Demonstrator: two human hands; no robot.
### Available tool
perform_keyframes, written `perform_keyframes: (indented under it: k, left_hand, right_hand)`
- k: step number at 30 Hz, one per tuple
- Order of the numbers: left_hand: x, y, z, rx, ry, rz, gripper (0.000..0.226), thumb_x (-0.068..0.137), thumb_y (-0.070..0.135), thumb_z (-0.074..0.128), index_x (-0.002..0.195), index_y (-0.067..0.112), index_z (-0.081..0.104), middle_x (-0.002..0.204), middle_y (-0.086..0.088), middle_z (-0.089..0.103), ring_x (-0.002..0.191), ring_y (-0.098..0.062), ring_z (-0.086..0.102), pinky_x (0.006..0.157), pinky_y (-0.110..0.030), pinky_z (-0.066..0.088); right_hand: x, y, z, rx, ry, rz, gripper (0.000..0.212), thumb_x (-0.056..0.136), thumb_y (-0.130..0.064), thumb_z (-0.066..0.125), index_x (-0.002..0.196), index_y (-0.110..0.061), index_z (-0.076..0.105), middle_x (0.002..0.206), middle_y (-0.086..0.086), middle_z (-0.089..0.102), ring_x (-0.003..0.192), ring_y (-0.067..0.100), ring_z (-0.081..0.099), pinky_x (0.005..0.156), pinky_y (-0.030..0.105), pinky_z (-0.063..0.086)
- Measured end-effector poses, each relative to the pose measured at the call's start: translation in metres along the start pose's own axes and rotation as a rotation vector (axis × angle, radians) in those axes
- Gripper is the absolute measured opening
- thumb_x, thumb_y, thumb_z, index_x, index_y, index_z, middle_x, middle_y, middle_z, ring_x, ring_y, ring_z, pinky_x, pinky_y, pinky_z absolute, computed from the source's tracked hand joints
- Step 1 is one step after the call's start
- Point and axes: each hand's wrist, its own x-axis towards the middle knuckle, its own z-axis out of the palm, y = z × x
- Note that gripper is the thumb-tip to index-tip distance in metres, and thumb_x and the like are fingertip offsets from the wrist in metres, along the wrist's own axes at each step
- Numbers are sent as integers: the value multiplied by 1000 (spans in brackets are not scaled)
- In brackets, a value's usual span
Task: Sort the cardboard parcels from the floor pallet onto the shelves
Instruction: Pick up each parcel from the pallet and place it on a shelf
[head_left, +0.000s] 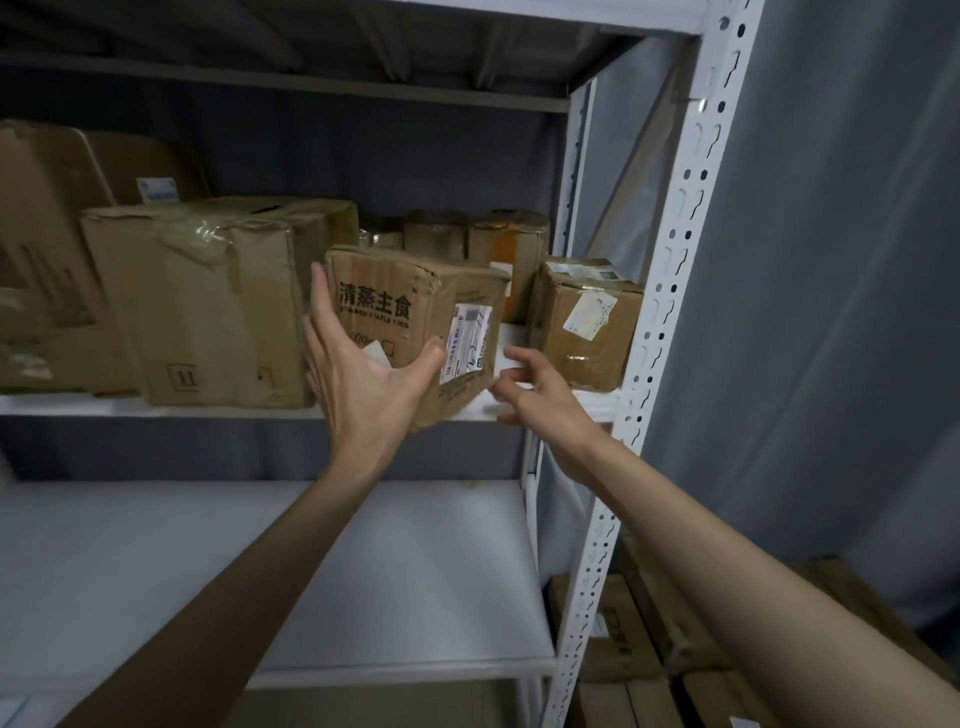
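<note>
A cardboard parcel (415, 317) printed with black characters sits at the front of the middle shelf (249, 408) of a white metal rack, turned at an angle so that 1 corner juts past the shelf edge. A white shipping label (466, 343) wraps that corner; its print is too small to read.

The left hand (363, 371) is spread wide against the parcel's near face, fingers straight up along the left edge and thumb reaching toward the label. The palm covers the lower part of the printed face, so whether it presses or only touches cannot be told. The right hand (535, 387) hovers just beside the parcel's right lower corner with fingers loosely bent, holding nothing; motion blur smears the fingertips, and contact with the box cannot be made out.

To the left stands a large taped box (208, 306), close against the parcel, and beyond it a bigger box (41, 249) is cut off by the picture's edge. To the right a small box (587, 322) with a torn sticker stands next to the perforated upright (670, 291). Several cartons (467, 234) at the back of the shelf are dim and partly hidden. The lower shelf (260, 571) shows a pale bare surface. At the bottom right, more cardboard boxes (675, 649) lie low behind the upright, cropped by the right forearm and the picture's edge.
</note>
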Motion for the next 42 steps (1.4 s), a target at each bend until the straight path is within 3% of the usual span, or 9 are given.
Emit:
perform_keyframes:
  k: [6, 11, 17, 21, 27, 30, 33, 38, 42]
  left_hand:
    - [-49, 26, -68, -197, 28, -67, 108, 73, 52, 74, 160, 31, 13, 161, 10, 26, 135, 7, 38, 113, -21, 32]
    - [-95, 38, -87, -363, -14, -245, 103, 69, 49, 71, 157, 24, 25, 151, 3, 47, 126, -9, 58, 107, -37, 49]
    - [-166, 46, -47, -441, -249, -398, 84, 76, 44, 68, 146, 7, 41, 137, -11, 60, 118, -24, 66, 99, -53, 54]
    - [-226, 61, 3, -444, -365, -483, 88, 73, 51, 70, 143, 9, 39, 121, 5, 66, 106, -11, 71, 75, -33, 61]
    - [-304, 96, 77, -458, -599, -571, 79, 77, 60, 68, 137, 18, 39, 98, 22, 73, 92, 4, 70, 65, -18, 55]
    - [-330, 111, 108, -433, -769, -591, 79, 78, 64, 65, 140, 19, 47, 123, 7, 69, 105, -4, 68, 76, -25, 52]
    - [-350, 122, 132, -435, -941, -588, 67, 90, 59, 61, 142, 19, 51, 129, 2, 68, 111, -11, 68, 89, -33, 54]
    - [-362, 123, 169, -451, -1089, -584, 65, 88, 54, 69, 144, 28, 50, 128, 5, 69, 115, -13, 67, 105, -44, 50]
    - [-353, 111, 205, -427, -1145, -627, 87, 78, 59, 76, 150, 27, 40, 130, 7, 67, 111, -10, 68, 94, -39, 55]
  right_hand:
    - [-55, 2, -7, -2, -151, 20, 70, 93, -46, 67, 151, -22, 37, 138, 0, 58, 123, 15, 58, 107, 44, 49]
    - [-119, 19, -31, 69, -224, 22, 60, 92, -51, 68, 141, -25, 45, 130, -10, 63, 117, 6, 62, 105, 43, 50]
    - [-200, 70, -102, 129, -146, 146, 66, 89, -61, 65, 145, -40, 35, 133, -10, 62, 119, 11, 63, 100, 47, 55]
    - [-261, 103, -160, 173, -6, 238, 70, 85, -65, 68, 143, -41, 38, 126, -15, 67, 112, 6, 68, 93, 44, 59]
    - [-343, 134, -244, 179, 246, 320, 77, 76, -72, 72, 140, -41, 43, 126, -16, 67, 106, 6, 70, 87, 37, 61]
    - [-374, 145, -277, 175, 353, 356, 81, 73, -73, 74, 140, -39, 43, 127, -14, 66, 108, 8, 70, 92, 42, 60]
    - [-394, 155, -302, 139, 436, 400, 84, 73, -74, 73, 142, -41, 39, 130, -12, 64, 111, 12, 69, 93, 41, 59]
    - [-399, 165, -328, 139, 496, 455, 80, 79, -71, 69, 144, -39, 35, 128, -5, 64, 107, 14, 69, 66, 22, 60]
    - [-383, 179, -348, 125, 530, 491, 76, 81, -72, 65, 140, -33, 38, 129, -1, 62, 113, 19, 65, 91, 42, 59]
